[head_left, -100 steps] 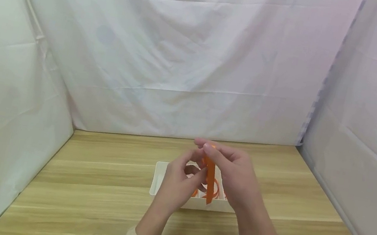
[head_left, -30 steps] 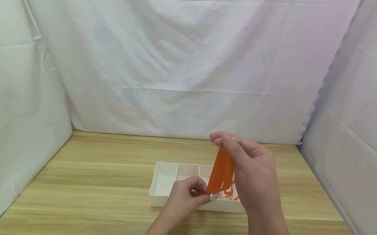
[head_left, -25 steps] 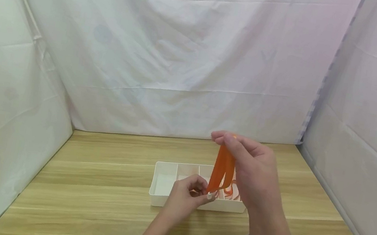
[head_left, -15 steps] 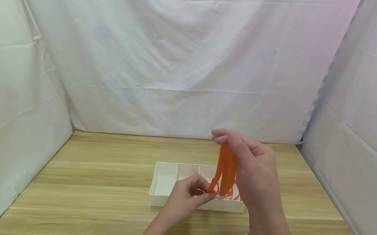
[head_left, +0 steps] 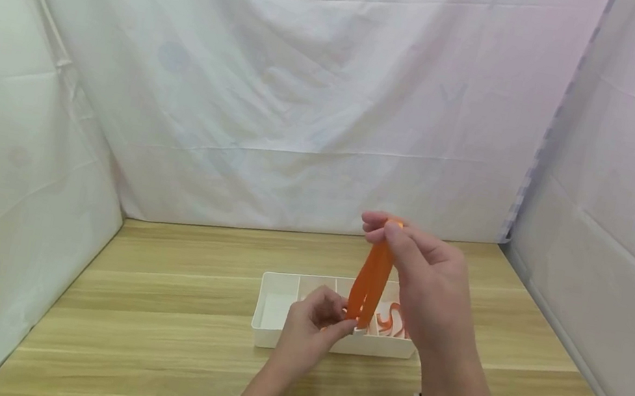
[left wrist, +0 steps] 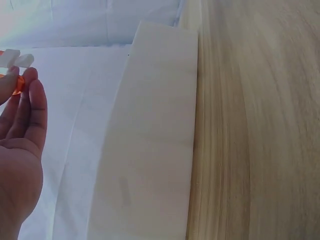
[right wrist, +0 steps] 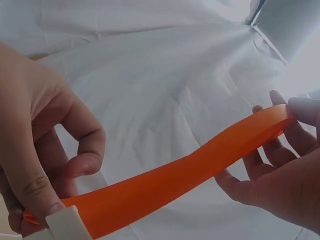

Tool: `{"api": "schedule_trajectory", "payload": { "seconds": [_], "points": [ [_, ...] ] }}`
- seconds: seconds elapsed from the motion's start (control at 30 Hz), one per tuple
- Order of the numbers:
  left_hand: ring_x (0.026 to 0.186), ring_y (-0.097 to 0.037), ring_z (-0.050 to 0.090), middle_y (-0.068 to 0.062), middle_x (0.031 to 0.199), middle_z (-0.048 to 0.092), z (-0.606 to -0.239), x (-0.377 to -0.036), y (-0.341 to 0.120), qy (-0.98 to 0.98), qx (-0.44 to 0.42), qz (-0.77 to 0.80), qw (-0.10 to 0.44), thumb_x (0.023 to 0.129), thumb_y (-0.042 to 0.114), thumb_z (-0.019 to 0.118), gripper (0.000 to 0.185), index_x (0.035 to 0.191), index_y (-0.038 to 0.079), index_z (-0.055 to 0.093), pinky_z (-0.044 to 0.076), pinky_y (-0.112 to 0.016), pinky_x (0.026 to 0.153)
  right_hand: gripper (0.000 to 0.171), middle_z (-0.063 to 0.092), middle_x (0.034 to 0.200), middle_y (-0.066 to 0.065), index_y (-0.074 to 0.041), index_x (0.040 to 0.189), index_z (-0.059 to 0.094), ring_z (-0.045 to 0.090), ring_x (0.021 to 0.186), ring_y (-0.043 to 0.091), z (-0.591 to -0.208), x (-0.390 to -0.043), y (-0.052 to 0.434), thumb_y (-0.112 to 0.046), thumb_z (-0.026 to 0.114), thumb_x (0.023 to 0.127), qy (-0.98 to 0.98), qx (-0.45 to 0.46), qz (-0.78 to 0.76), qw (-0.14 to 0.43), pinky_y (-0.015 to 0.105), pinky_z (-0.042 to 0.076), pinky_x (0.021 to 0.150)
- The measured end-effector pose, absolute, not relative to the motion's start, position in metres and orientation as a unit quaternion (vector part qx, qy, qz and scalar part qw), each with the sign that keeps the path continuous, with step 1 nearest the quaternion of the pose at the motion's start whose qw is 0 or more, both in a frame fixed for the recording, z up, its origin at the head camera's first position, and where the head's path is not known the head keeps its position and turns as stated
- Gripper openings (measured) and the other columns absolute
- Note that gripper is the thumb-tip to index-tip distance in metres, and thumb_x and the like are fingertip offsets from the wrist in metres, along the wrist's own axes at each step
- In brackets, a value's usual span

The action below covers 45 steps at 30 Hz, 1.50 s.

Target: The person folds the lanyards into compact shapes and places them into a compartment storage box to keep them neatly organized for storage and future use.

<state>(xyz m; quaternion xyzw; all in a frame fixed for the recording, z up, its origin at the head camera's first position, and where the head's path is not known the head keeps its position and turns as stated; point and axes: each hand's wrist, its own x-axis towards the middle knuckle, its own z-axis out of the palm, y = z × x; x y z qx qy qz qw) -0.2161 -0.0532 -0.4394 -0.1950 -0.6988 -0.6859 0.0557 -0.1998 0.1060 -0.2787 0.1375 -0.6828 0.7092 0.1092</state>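
An orange webbing strap (head_left: 374, 283), folded into a long loop, is stretched between my two hands above the tray. My right hand (head_left: 434, 289) pinches its upper, folded end between thumb and fingers. Lower down, my left hand (head_left: 306, 328) pinches the other end, beside a small white plastic piece (right wrist: 69, 223). In the right wrist view the strap (right wrist: 165, 187) runs slanting from one hand to the other. In the left wrist view only part of the left hand (left wrist: 22, 160) shows, with a bit of orange and the white piece (left wrist: 10, 58) at the fingertips.
Below the hands a white divided tray (head_left: 270, 338) stands on the wooden table (head_left: 158, 339). Its right compartment holds loose orange strips (head_left: 389, 321); the hands hide part of the tray. White cloth (head_left: 334, 90) hangs at the back and both sides.
Since the earliest frame, the left hand has moved from the strap's upper part to its lower end, and the right hand has shifted right. Lately the right hand has risen slightly and the strap has turned.
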Motion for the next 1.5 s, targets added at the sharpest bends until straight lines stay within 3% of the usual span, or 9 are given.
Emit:
{"api": "schedule_trajectory", "payload": {
  "seconds": [0.23, 0.4, 0.57, 0.8, 1.03, 1.23, 1.5],
  "points": [
    [0.091, -0.006, 0.074, -0.018, 0.103, 0.079, -0.442, -0.217, -0.050, -0.674, -0.269, -0.678, 0.115, 0.092, 0.003, 0.080, 0.006, 0.093, 0.004, 0.074, 0.067, -0.034, 0.083, 0.029, 0.078, 0.125, 0.005, -0.002, 0.105, 0.081, 0.063, 0.134, 0.027, -0.279, -0.200, 0.106, -0.023, 0.061, 0.109, -0.679, 0.143, 0.711, 0.115, 0.040, 0.044, 0.118],
    [0.091, -0.004, 0.073, -0.021, 0.105, 0.078, -0.443, -0.217, -0.051, -0.679, -0.272, -0.675, 0.094, 0.099, 0.006, 0.075, 0.010, 0.107, 0.001, 0.077, 0.066, -0.030, 0.083, 0.027, 0.079, 0.123, 0.004, -0.002, 0.105, 0.081, 0.063, 0.135, 0.027, -0.280, -0.200, 0.106, -0.020, 0.060, 0.109, -0.677, 0.152, 0.711, 0.116, 0.039, 0.043, 0.117],
    [0.102, -0.005, 0.072, -0.024, 0.114, 0.077, -0.446, -0.214, -0.055, -0.678, -0.275, -0.679, 0.058, 0.106, 0.008, 0.062, 0.018, 0.115, -0.002, 0.075, 0.062, -0.027, 0.094, 0.030, 0.078, 0.123, 0.005, -0.001, 0.105, 0.080, 0.063, 0.134, 0.027, -0.280, -0.201, 0.106, -0.023, 0.061, 0.109, -0.682, 0.142, 0.708, 0.116, 0.045, 0.040, 0.119],
    [0.100, -0.013, 0.074, -0.014, 0.105, 0.081, -0.450, -0.216, -0.051, -0.687, -0.338, -0.634, 0.112, 0.099, 0.009, 0.075, 0.010, 0.107, 0.005, 0.080, 0.063, -0.033, 0.092, 0.035, 0.077, 0.124, 0.006, 0.000, 0.103, 0.078, 0.062, 0.134, 0.025, -0.279, -0.200, 0.106, -0.029, 0.060, 0.110, -0.689, 0.136, 0.702, 0.121, 0.050, 0.036, 0.122],
    [0.097, -0.011, 0.074, -0.008, 0.097, 0.081, -0.447, -0.214, -0.051, -0.713, -0.328, -0.607, 0.125, 0.097, 0.009, 0.077, 0.003, 0.098, 0.009, 0.080, 0.061, -0.031, 0.092, 0.035, 0.078, 0.124, 0.005, -0.001, 0.101, 0.079, 0.062, 0.133, 0.027, -0.279, -0.200, 0.108, -0.029, 0.060, 0.110, -0.688, 0.137, 0.702, 0.122, 0.047, 0.037, 0.120],
    [0.093, -0.005, 0.073, -0.011, 0.094, 0.081, -0.447, -0.212, -0.054, -0.706, -0.301, -0.633, 0.101, 0.098, 0.010, 0.077, 0.005, 0.100, 0.006, 0.080, 0.063, -0.031, 0.092, 0.030, 0.076, 0.130, 0.002, 0.001, 0.109, 0.078, 0.062, 0.135, 0.026, -0.280, -0.202, 0.115, -0.019, 0.055, 0.111, -0.698, 0.176, 0.684, 0.119, 0.039, 0.041, 0.118],
    [0.090, -0.002, 0.071, -0.027, 0.099, 0.078, -0.443, -0.212, -0.056, -0.681, -0.250, -0.687, 0.036, 0.098, 0.005, 0.074, 0.010, 0.100, -0.004, 0.075, 0.062, -0.026, 0.090, 0.026, 0.075, 0.131, -0.003, 0.003, 0.121, 0.074, 0.057, 0.142, 0.021, -0.274, -0.206, 0.118, -0.014, 0.058, 0.110, -0.715, 0.226, 0.654, 0.100, 0.026, 0.047, 0.112]
  ]
}}
